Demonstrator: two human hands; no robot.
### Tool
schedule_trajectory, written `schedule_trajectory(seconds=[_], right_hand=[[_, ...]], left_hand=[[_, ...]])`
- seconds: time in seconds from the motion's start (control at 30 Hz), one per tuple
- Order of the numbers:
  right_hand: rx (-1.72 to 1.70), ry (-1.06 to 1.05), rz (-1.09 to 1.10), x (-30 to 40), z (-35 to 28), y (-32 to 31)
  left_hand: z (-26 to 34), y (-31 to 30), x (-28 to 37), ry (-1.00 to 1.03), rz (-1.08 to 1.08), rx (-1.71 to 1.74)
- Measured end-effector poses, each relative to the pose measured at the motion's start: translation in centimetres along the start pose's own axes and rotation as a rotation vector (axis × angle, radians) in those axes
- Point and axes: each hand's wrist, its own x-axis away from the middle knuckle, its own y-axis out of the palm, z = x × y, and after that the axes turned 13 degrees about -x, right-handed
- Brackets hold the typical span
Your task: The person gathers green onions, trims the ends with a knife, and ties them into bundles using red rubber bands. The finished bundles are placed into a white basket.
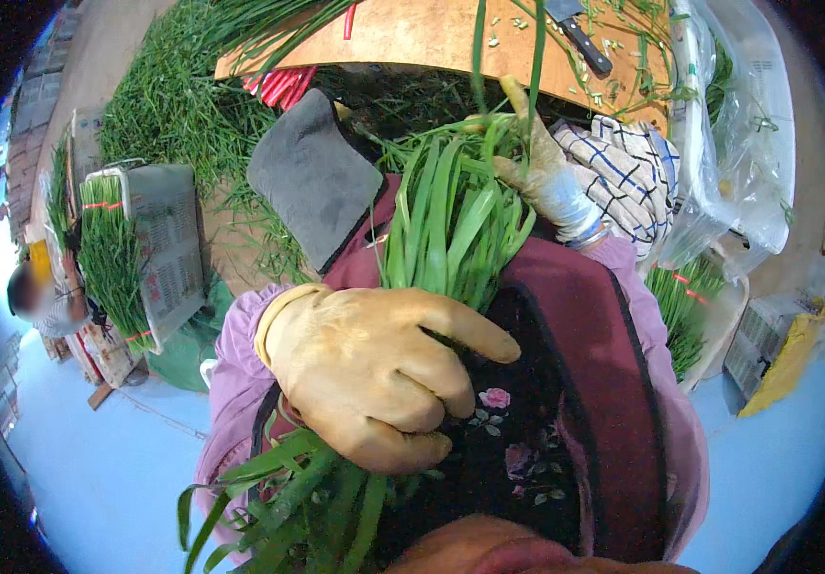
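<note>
My left hand (376, 373), in a tan rubber glove, is closed around a bunch of long flat green leaves (441, 222). The leaves stick out above the fist, and drooping tips (326, 495) hang below it. My right hand (545, 176), in a stained glove, is at the upper end of the bunch, one finger stretched upward. Long loose blades cross in front of it; whether it grips any is unclear. A grey cloth (312, 176) lies left of the bunch, a checked cloth (621, 172) beside my right wrist.
Ahead is a wooden board (420, 43) with a black-handled knife (585, 46) and cut bits. Red ties (280, 86) lie under its edge. Loose greens (175, 93) pile at left, near a crate of tied bunches (107, 251). A plastic-lined white crate (750, 129) stands right. Another person (46, 298) is far left.
</note>
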Motion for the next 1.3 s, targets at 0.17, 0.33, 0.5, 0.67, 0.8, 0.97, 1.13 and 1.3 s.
schedule_trajectory(seconds=[0.17,0.33,0.5,0.67,0.8,0.97,1.13,1.3], right_hand=[[0.874,-0.481,0.149,-1.3,3.6,-1.5],[0.877,-0.279,0.166,-1.9,10.3,-6.3],[1.258,0.107,0.077,-1.9,10.2,-12.4],[1.268,-0.058,-0.023,-4.2,-2.9,-7.5],[0.352,-0.056,-0.463,-5.0,-10.1,1.4],[-0.412,0.823,-0.743,-5.9,0.2,1.4],[-0.949,0.718,-0.043,-4.0,3.6,1.1],[-0.519,0.388,-0.116,-5.6,3.2,-0.4]], left_hand=[[0.1,0.1,0.1,0.039,-0.115,0.027],[-0.1,0.2,0.6,0.064,-0.102,0.034],[0.7,-0.3,0.8,0.060,-0.141,0.025],[0.6,-0.2,0.2,0.061,-0.182,0.048],[-0.1,-1.5,-0.4,0.123,-0.174,0.155],[-0.1,-7.3,6.3,0.086,0.691,0.416],[-0.5,-7.1,22.0,-0.314,1.550,0.098],[-2.4,-3.9,33.3,-0.382,1.861,0.020]])
